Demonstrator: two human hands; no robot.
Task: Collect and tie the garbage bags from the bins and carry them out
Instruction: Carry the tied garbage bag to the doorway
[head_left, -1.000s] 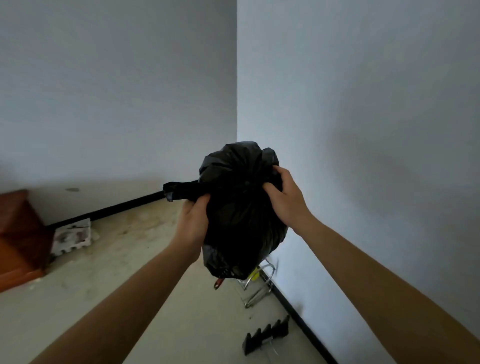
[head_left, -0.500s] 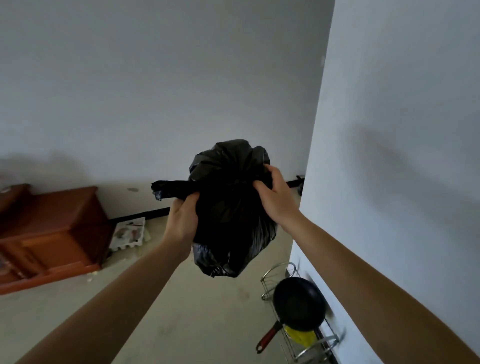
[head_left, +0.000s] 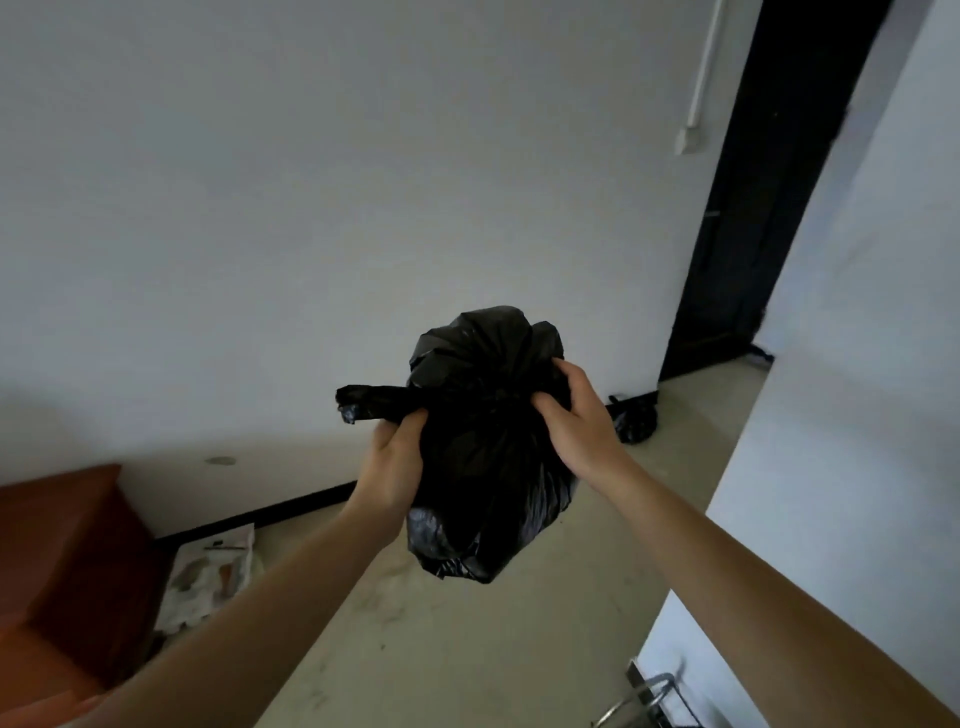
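Swinging right, the view now shows a doorway (head_left: 769, 208) and a second bag (head_left: 635, 420) on the floor. Left grip (head_left: 390, 462) clutches the twisted tail of the airborne garbage bag (head_left: 488, 467), right grip (head_left: 574, 421) pinches its neck; slackening could undo the knot.
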